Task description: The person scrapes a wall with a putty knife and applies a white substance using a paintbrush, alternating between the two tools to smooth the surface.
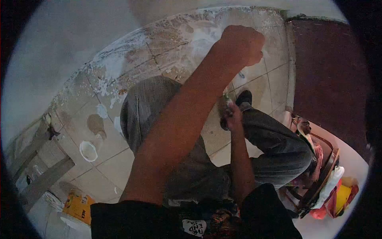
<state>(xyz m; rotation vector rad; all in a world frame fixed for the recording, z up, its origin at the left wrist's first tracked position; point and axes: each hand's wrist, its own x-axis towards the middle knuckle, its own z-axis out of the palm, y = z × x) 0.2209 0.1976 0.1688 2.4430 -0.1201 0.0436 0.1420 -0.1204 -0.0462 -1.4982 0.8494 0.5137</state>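
Stretched far forward over the tiled floor (256, 89), my left hand (243, 44) is curled into a fist. Its fingers face away, so anything inside it is hidden. My right hand (232, 116) is lower, between my knees, with its fingers closed round a small, blurred object with green and whitish parts (226, 95). Just beyond the right hand is a dark shoe (244, 97). White powder or paste (203, 36) is smeared over the tiles along the wall, partly behind my left forearm.
A white round container (88, 151) stands on the floor at the left, near a yellow box (77, 206) and a grey wooden frame (45, 181). At the right are a dark red panel (330, 75) and a pile of cloths and bags (330, 189).
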